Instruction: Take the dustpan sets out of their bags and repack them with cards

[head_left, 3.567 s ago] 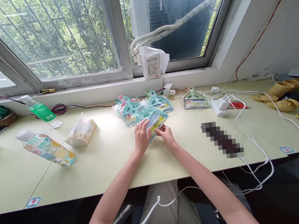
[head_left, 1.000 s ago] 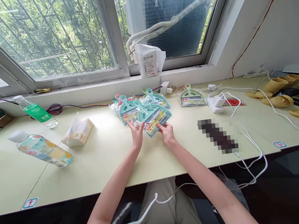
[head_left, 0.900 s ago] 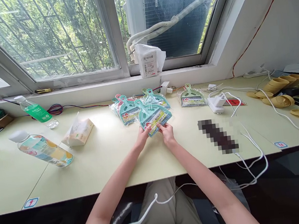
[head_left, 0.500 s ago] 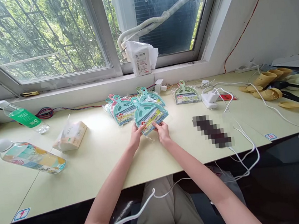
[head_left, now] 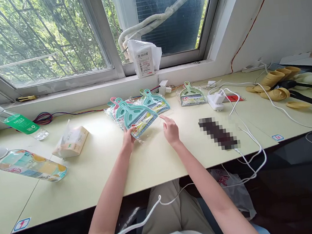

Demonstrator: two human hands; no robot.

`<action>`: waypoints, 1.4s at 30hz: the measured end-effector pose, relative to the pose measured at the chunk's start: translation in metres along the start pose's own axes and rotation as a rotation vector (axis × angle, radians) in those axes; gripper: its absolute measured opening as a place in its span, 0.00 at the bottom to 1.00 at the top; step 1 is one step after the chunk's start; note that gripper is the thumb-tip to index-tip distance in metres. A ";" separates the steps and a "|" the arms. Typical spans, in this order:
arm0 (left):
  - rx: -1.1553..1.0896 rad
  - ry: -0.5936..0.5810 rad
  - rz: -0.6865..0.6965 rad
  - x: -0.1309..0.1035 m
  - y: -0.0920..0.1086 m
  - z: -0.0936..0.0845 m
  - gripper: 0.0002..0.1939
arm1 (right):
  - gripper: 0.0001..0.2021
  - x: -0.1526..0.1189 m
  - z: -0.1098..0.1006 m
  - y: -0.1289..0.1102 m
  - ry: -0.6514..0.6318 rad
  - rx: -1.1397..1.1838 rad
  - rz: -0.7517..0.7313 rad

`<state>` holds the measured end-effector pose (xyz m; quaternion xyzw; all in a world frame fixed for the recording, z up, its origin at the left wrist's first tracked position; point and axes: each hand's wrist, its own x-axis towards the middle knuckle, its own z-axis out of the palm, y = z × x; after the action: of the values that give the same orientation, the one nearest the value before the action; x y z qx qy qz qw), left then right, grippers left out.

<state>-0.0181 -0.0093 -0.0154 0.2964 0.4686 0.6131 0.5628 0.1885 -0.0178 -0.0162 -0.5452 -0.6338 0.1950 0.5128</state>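
Note:
My left hand [head_left: 128,139] grips the lower left corner of a teal mini dustpan and brush set [head_left: 139,116] in clear wrap with a printed label. The set is tilted, its handle toward the window, and overlaps a pile of similar wrapped sets, one with a pink handle [head_left: 113,100]. Just right of it, my right hand [head_left: 171,130] is apart from the set and holds nothing. Its index finger is stretched out and the other fingers are partly curled. Behind, more sets in teal [head_left: 154,101] and green [head_left: 189,95] lie on the table.
At left are a tissue pack [head_left: 71,141], a juice bottle [head_left: 32,165] and a green-labelled bottle [head_left: 21,123]. To the right, white cables [head_left: 250,140] trail past a blurred dark object [head_left: 218,133] and a white plug adapter [head_left: 216,100]. Yellow cups [head_left: 274,81] stand far right.
The held dustpan set has moved left onto the pile, still in my left hand. My right hand has let go of it and its index finger now points out.

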 end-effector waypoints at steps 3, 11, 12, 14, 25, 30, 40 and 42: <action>-0.074 -0.049 -0.123 0.003 0.003 -0.009 0.18 | 0.27 -0.003 -0.002 -0.004 -0.059 -0.293 -0.269; 0.009 -0.266 -0.220 -0.001 0.005 -0.008 0.20 | 0.05 -0.001 0.003 -0.003 0.038 -0.131 -0.263; 0.038 -0.291 -0.227 -0.002 0.005 -0.008 0.21 | 0.05 -0.001 0.003 -0.004 0.056 -0.110 -0.254; 0.092 -0.318 -0.210 -0.004 0.005 -0.007 0.23 | 0.05 -0.001 0.002 -0.006 0.085 -0.103 -0.239; 0.325 -0.521 -0.048 -0.021 0.008 -0.003 0.30 | 0.20 0.006 0.008 0.015 0.169 0.057 -0.084; 0.309 -0.486 -0.069 -0.023 0.008 -0.002 0.30 | 0.33 0.006 0.009 0.022 0.031 0.267 0.159; 0.431 -0.740 0.146 -0.028 0.013 -0.004 0.53 | 0.35 0.011 0.008 0.037 0.221 0.294 0.340; 0.532 -0.640 0.271 -0.024 0.005 0.000 0.41 | 0.35 0.011 0.008 0.038 0.217 0.291 0.339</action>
<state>-0.0152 -0.0321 -0.0073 0.6649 0.3691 0.4166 0.4981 0.2012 0.0067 -0.0452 -0.5818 -0.4398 0.3077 0.6111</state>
